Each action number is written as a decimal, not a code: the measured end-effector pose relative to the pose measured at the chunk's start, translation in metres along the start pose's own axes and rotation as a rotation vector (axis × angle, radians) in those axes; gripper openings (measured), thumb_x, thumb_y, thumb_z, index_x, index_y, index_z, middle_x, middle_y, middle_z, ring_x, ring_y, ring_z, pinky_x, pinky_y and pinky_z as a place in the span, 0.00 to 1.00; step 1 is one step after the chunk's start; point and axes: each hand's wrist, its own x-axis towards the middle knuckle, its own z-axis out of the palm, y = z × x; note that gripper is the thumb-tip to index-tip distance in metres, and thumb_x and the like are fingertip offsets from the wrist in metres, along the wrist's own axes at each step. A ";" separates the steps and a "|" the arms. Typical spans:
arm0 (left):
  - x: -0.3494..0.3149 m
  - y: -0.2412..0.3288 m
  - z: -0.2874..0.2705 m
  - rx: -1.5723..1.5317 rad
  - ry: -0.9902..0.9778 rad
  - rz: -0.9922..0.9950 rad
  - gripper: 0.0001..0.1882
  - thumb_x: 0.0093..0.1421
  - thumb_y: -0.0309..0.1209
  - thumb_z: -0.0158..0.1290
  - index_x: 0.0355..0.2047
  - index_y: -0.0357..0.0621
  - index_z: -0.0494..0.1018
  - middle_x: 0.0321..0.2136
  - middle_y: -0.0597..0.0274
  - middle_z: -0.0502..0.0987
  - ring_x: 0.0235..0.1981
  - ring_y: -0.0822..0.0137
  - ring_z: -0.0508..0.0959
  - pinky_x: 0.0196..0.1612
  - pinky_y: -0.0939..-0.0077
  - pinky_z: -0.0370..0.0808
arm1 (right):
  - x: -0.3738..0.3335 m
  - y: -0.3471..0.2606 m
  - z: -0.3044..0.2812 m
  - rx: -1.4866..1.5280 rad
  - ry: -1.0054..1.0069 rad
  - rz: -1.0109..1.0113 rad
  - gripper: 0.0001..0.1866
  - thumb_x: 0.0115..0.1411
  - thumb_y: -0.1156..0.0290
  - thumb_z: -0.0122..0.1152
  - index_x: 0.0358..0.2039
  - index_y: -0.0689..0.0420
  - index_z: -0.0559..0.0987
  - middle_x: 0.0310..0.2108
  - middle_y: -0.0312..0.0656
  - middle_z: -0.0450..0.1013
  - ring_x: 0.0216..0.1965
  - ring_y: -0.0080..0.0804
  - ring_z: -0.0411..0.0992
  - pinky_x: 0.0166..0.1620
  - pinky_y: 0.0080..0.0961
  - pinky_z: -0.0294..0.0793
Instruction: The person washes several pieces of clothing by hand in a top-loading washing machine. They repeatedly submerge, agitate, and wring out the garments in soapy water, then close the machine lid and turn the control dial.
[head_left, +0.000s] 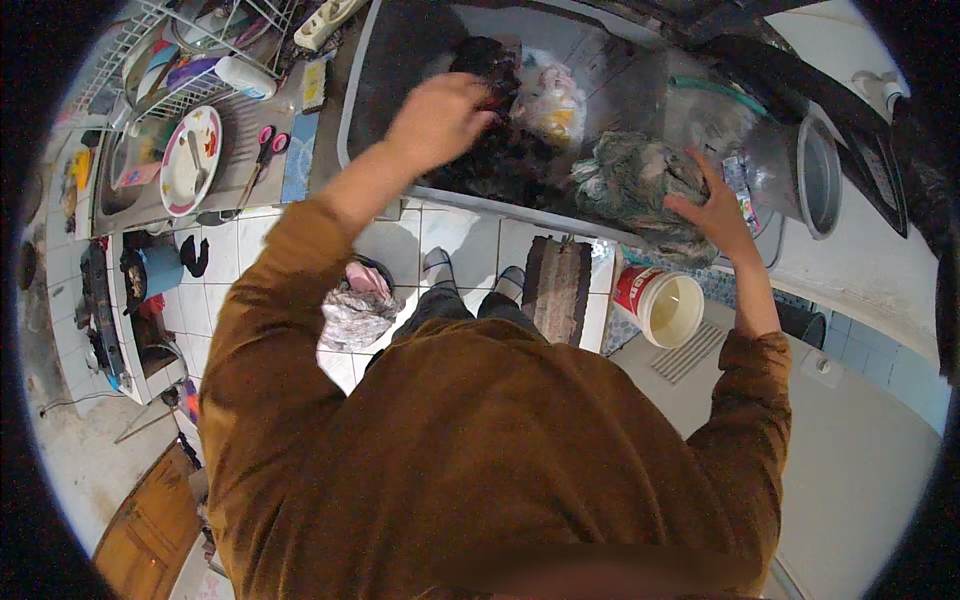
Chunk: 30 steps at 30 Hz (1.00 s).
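Note:
A large grey plastic tub (430,60) stands across the top of the view. Over its left part, my left hand (440,122) has its fingers curled at a dark, tangled heap (480,165) with a hint of dark red at the fingertips; what they hold is hidden. In the tub's right part, my right hand (712,205) grips the side of a crumpled grey-green bundle (640,180), thumb and fingers spread around it. Its material looks thin, like a bag or net. Between the hands lies a clear plastic bag (552,100) with something yellow inside.
At left, pink-handled scissors (264,150), a plate (190,160) with a spoon and a dish rack (200,60) are on the counter. A transparent bucket (780,165) lies on its side at right. A red-and-white bucket (668,308) stands below. Near my feet are a bag (358,312) and a mat (557,290).

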 end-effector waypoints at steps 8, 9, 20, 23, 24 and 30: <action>-0.069 -0.058 -0.023 0.008 -0.061 -0.040 0.11 0.55 0.33 0.50 0.35 0.40 0.71 0.36 0.51 0.73 0.37 0.50 0.74 0.40 0.62 0.72 | 0.078 -0.055 0.062 0.646 0.073 0.476 0.35 0.42 0.61 0.66 0.50 0.63 0.68 0.41 0.46 0.72 0.42 0.35 0.70 0.46 0.28 0.68; -0.063 -0.050 -0.029 0.014 -0.120 -0.096 0.11 0.55 0.34 0.50 0.35 0.40 0.72 0.37 0.52 0.74 0.37 0.51 0.74 0.40 0.62 0.72 | 0.087 -0.069 0.069 0.733 0.092 0.454 0.35 0.41 0.60 0.67 0.50 0.62 0.69 0.41 0.46 0.72 0.42 0.37 0.70 0.47 0.30 0.68; -0.064 -0.049 -0.028 -0.003 -0.123 -0.132 0.10 0.54 0.34 0.49 0.29 0.41 0.72 0.29 0.54 0.74 0.33 0.53 0.75 0.37 0.62 0.72 | 0.209 -0.125 0.129 0.955 -0.136 0.419 0.24 0.52 0.59 0.60 0.48 0.55 0.69 0.42 0.41 0.69 0.42 0.30 0.68 0.43 0.28 0.69; -0.057 -0.048 -0.028 -0.036 -0.087 -0.140 0.08 0.53 0.33 0.50 0.29 0.42 0.73 0.28 0.55 0.75 0.33 0.54 0.75 0.35 0.63 0.72 | 0.228 -0.023 0.200 0.597 -0.018 0.529 0.30 0.53 0.54 0.60 0.54 0.49 0.65 0.50 0.40 0.64 0.48 0.29 0.65 0.46 0.30 0.66; -0.055 -0.048 -0.029 -0.033 -0.087 -0.151 0.08 0.53 0.32 0.50 0.29 0.42 0.73 0.28 0.55 0.75 0.33 0.55 0.75 0.35 0.63 0.72 | 0.230 0.012 0.216 0.435 0.013 0.579 0.30 0.53 0.55 0.60 0.54 0.50 0.65 0.50 0.40 0.64 0.48 0.29 0.65 0.46 0.30 0.66; -0.056 -0.050 -0.028 -0.062 -0.059 -0.164 0.05 0.50 0.28 0.52 0.27 0.41 0.73 0.28 0.56 0.75 0.30 0.54 0.75 0.33 0.66 0.72 | 0.201 0.125 0.254 0.169 -0.131 0.623 0.29 0.53 0.57 0.60 0.53 0.52 0.65 0.48 0.40 0.65 0.47 0.30 0.66 0.46 0.30 0.66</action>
